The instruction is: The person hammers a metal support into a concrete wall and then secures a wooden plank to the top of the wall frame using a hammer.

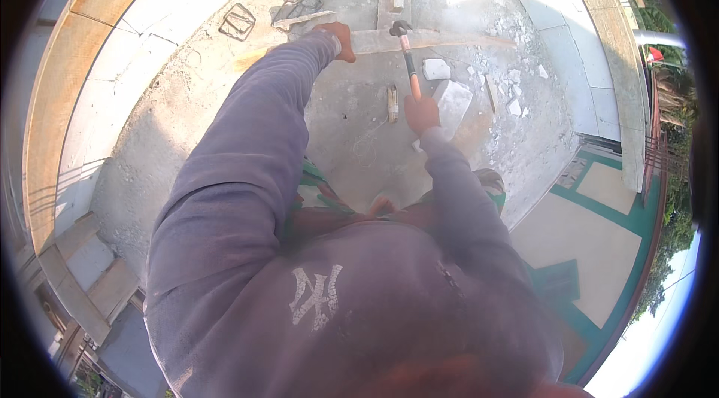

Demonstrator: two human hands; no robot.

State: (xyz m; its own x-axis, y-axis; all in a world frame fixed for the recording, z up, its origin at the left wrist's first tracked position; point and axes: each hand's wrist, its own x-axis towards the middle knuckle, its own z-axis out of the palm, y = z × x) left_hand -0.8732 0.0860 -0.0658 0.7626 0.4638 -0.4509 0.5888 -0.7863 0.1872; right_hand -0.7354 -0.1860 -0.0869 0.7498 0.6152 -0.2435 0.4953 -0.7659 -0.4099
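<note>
Hammer (410, 68) gripped in my right hand (423, 114), I should swing clear of my left hand (341, 40); whether it grips the board (374, 41) beside it, I can't tell

The hammer (409, 61) is partly hidden by the right hand (423, 115); whether the left hand (342, 38) holds anything cannot be told. The shirt (408, 301) is cut off below.

The right hand (422, 114) grips a hammer (410, 68), its head over a long plank (457, 39) on the dusty floor (341, 140). The left hand (341, 41) is at the plank, farther left. A pale block (437, 69) lies just right of the hammer; bent metal loops (238, 22) lie beyond the left forearm.
</note>
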